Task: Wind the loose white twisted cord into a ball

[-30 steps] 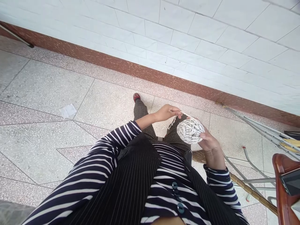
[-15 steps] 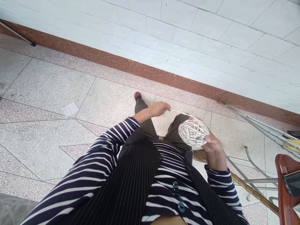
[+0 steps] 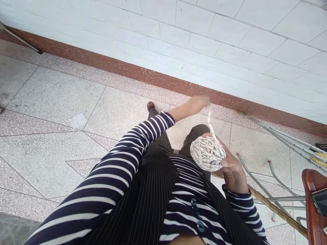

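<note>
A ball of white cord (image 3: pixel 207 153), thick and twisted with dark flecks, is held in front of my right thigh. My right hand (image 3: pixel 231 166) is closed around its right side, thumb on the near face, the other fingers mostly hidden behind. From the ball's upper right a strand of cord (image 3: pixel 211 126) rises toward the fingertips of my left hand (image 3: pixel 198 104). That hand is stretched forward above and beyond the ball, its fingers pinched at the strand's upper end and smeared by motion.
Beyond my feet runs a white tiled wall (image 3: pixel 173 34) with a red-brown skirting (image 3: pixel 122 64). At right are metal crutches (image 3: pixel 283 134), a metal-legged frame (image 3: pixel 270 183), a broom handle (image 3: pixel 278 211) and a wooden armrest (image 3: pixel 313 190) bearing a phone (image 3: pixel 320 202). White paper (image 3: pixel 78 120) lies on the floor.
My left hand has swung right and forward, from left of the ball to above it. The strand now points upward instead of leftward. The ball has dropped slightly toward me in my right hand.
</note>
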The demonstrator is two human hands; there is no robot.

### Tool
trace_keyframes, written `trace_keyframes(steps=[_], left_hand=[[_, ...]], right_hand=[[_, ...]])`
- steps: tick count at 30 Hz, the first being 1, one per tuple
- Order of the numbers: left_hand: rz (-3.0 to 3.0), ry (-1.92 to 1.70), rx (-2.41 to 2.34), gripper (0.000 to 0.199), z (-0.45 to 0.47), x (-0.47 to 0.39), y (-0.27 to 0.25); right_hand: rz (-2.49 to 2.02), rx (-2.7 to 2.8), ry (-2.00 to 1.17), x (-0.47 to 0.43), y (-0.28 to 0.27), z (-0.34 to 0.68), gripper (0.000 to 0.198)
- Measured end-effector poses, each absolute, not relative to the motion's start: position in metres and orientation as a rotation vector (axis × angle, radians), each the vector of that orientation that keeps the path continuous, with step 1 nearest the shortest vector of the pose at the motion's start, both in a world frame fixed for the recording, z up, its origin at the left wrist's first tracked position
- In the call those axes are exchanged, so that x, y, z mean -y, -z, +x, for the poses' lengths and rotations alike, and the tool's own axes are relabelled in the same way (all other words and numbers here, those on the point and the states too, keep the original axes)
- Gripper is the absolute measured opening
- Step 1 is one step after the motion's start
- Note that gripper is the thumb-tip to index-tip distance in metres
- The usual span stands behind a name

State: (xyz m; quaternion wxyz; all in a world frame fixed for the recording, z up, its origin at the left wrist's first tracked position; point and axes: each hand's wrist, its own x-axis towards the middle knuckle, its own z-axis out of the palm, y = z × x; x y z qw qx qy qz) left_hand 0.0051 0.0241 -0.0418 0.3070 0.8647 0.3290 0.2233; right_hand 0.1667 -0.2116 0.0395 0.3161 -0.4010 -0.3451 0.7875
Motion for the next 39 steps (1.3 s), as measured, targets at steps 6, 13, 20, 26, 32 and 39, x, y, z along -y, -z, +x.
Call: trace_keyframes(steps=[6, 13, 20, 26, 32, 39], left_hand=[[2.158, -0.134, -0.724, 0.036, -0.026, 0.069, 0.113], [2.117, 0.024, -1.018, 0.036, -0.105, 0.033, 0.093], [2.309, -0.618, -1.063, 0.046, -0.035, -0.050, 0.042], [2.265, -0.227, -0.880, 0.045, -0.005, 0.003, 0.090], [1.707, -0.504, -0.795, 0.038, -0.030, 0.105, 0.101], [1.350, -0.723, -0.882, 0.044, -0.054, 0.152, 0.077]], right_hand=[[-1.034, 0.858, -2.102, 0.223, -0.038, 0.175, 0.106], [-0.990, 0.982, -2.241, 0.201, -0.036, 0.159, 0.095], [-1.117, 0.983, -2.103, 0.206, -0.051, 0.165, 0.095], [-1.196, 0.949, -2.025, 0.214, -0.058, 0.176, 0.101], [-1.154, 0.863, -2.033, 0.201, -0.030, 0.165, 0.085], [-1.075, 0.849, -2.102, 0.188, -0.015, 0.148, 0.082]])
